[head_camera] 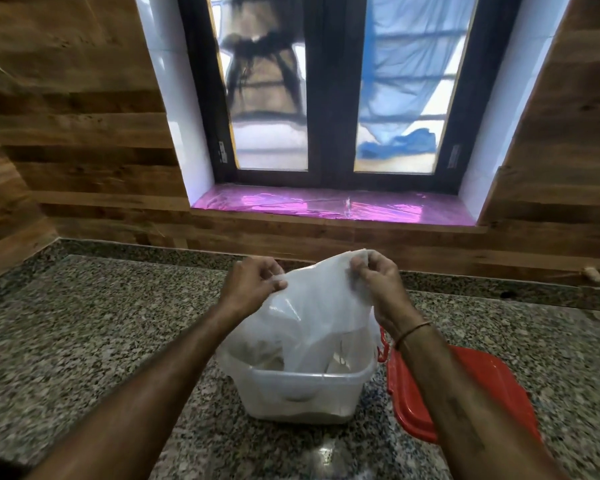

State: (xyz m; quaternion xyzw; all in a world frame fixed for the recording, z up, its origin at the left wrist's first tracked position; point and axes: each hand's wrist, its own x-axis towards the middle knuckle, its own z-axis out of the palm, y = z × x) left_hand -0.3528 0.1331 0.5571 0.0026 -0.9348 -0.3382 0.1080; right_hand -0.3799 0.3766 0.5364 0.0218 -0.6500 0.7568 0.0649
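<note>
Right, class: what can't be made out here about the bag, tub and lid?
Head view:
bag contents: veiled by cloudy plastic.
tub floor: hidden by the bag and frosted wall.
red lid: partly covered by the right forearm.
window scene: blurred by frosted glass.

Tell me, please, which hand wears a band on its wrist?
The right hand: a thin band circles its wrist; the left hand, also pinching the plastic bag, has none.

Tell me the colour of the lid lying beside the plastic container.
Red. The lid lies on the counter right of the clear container, seen in the head view.
</note>
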